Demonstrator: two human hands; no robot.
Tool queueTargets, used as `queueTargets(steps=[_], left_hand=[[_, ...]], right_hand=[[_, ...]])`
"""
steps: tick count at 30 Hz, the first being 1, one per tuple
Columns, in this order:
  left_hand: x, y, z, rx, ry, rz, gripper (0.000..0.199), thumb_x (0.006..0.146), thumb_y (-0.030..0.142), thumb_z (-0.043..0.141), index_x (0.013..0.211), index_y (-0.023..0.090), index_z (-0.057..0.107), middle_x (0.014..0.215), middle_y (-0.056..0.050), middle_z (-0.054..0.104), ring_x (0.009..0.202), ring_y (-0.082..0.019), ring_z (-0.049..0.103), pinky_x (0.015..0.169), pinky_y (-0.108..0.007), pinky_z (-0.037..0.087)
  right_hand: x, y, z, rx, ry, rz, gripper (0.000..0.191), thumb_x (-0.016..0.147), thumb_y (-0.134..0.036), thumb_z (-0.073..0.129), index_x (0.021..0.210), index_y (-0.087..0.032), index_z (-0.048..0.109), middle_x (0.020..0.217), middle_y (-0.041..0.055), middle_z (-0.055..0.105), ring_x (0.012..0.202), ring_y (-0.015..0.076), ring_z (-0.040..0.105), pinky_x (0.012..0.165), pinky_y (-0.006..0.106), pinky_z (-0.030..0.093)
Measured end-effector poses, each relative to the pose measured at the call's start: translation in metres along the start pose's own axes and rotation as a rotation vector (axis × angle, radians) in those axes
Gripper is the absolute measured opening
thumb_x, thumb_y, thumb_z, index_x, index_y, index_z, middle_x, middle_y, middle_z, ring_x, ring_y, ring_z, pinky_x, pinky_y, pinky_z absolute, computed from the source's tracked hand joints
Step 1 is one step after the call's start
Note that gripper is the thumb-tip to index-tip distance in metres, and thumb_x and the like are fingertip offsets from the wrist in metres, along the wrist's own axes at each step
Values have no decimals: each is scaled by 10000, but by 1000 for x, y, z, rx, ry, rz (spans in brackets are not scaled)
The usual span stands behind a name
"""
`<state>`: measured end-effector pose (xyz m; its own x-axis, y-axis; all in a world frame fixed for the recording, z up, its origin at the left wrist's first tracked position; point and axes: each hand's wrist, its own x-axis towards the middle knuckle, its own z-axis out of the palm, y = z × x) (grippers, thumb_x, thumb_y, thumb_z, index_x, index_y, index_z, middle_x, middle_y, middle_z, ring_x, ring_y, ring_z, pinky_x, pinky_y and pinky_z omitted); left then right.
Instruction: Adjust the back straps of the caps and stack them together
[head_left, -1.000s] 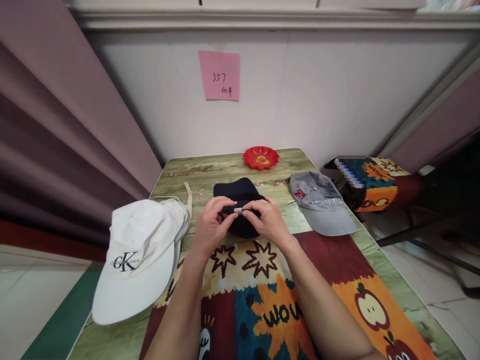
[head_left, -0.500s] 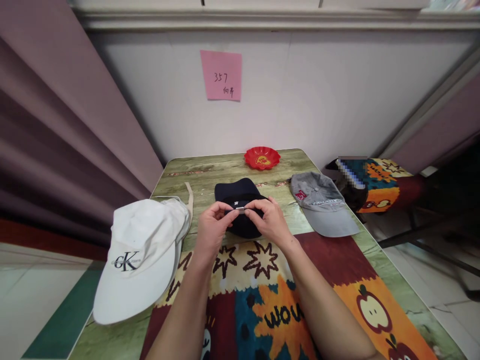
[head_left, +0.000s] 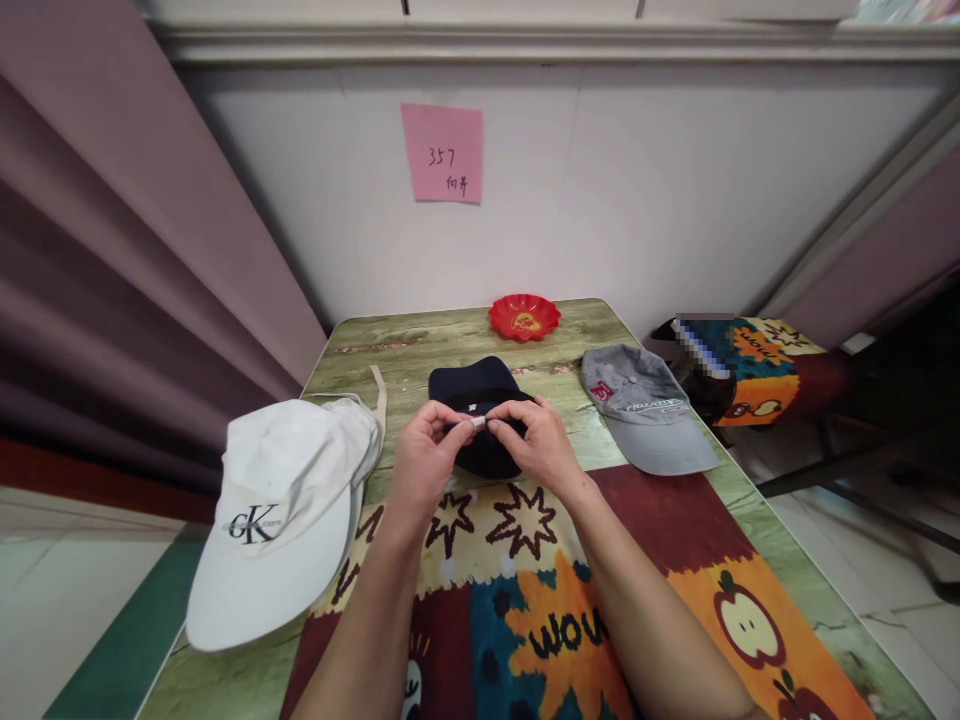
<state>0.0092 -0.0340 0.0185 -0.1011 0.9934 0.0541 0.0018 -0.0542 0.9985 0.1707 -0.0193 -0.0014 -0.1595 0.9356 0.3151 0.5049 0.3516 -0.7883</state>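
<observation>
A dark navy cap (head_left: pixel 480 380) lies in the middle of the table, its strap side towards me. Across its strap sits a small silver buckle (head_left: pixel 478 424). My left hand (head_left: pixel 429 452) pinches the strap at the buckle's left end between thumb and forefinger. From the right, my right hand (head_left: pixel 536 440) pinches the strap beside the buckle in the same way. The fingertips of both hands nearly meet there and hide part of the strap.
White caps (head_left: pixel 277 520) are stacked at the left, a grey cap (head_left: pixel 649 410) lies at the right. A red scalloped dish (head_left: pixel 524 317) stands at the back. A patterned cloth (head_left: pixel 540 600) covers the table's front. Beyond the right edge is a stool (head_left: pixel 772 370).
The buckle has tilted slightly between my fingertips, its right end a little higher. Both hands keep their pinch and have hardly moved.
</observation>
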Motion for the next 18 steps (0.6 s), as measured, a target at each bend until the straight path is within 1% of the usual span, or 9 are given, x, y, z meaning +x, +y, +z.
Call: queueTargets(steps=[5,9,14,16,18], left_hand=[[3,-3,-1,1,-1,-24,252,699,320,786,749,169,590,741,-6,686,698,-144,642,713,-277,510],[5,-9,-3,14,-26,1,259,699,304,786,790,176,580,786,-2,685,721,-137,630,713,-263,493],[7,-17,-7,125,-83,42,211,742,277,750,840,183,588,824,-14,689,784,-144,620,742,-259,467],[7,-17,-9,166,-101,53,190,762,281,729,864,187,598,838,-17,680,794,-152,618,732,-263,467],[7,-13,-11,243,-127,81,187,795,288,696,945,197,630,862,-20,661,822,-165,619,723,-269,470]], right_hand=[[0,0,0,-28,-13,22,139,900,-284,570,900,-282,709,942,-19,764,955,212,677,1153,532,187],[0,0,1,-35,-22,10,150,908,-273,556,870,-276,701,923,-27,761,943,199,675,1149,523,187],[0,-1,1,-38,-27,-3,145,914,-268,559,842,-274,684,898,-37,756,920,192,670,1147,518,178],[-1,-3,1,-43,-34,-7,144,916,-271,559,837,-271,679,894,-33,755,916,195,669,1146,519,176],[-1,-3,1,-49,-43,-11,143,917,-272,556,839,-268,675,896,-26,755,916,199,667,1145,523,176]])
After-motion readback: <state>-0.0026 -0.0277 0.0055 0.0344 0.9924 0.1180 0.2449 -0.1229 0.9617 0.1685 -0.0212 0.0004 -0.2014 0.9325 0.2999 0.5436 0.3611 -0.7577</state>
